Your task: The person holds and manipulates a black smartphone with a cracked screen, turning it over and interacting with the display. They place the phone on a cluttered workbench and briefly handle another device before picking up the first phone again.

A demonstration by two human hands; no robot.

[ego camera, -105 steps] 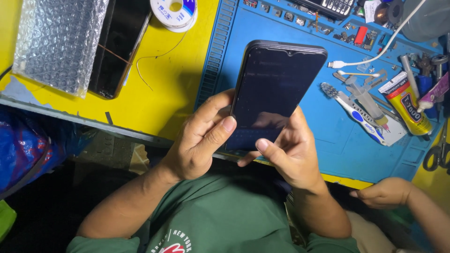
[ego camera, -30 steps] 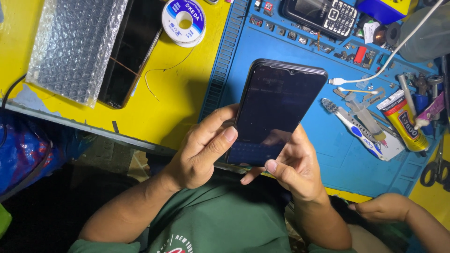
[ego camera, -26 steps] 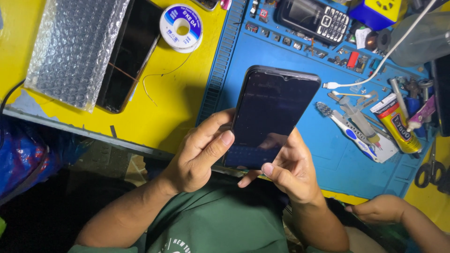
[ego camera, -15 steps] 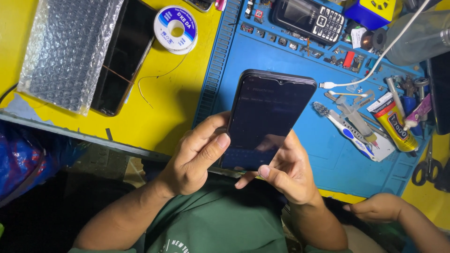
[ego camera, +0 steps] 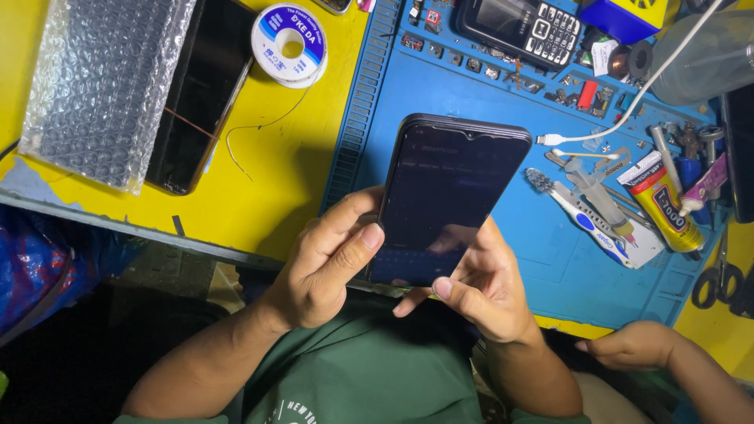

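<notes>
I see the smartphone [ego camera: 448,200] gripped by left hand [ego camera: 326,271] and right hand [ego camera: 483,290], screen up, long axis running away from me, notch far.

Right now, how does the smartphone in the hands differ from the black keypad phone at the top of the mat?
The smartphone is held off the bench by the left hand and right hand; the keypad phone lies on the blue mat. The smartphone's front is one dim glass screen; the keypad phone has a small screen above rows of buttons. The smartphone looks far larger. Both are dark-bodied.
</notes>
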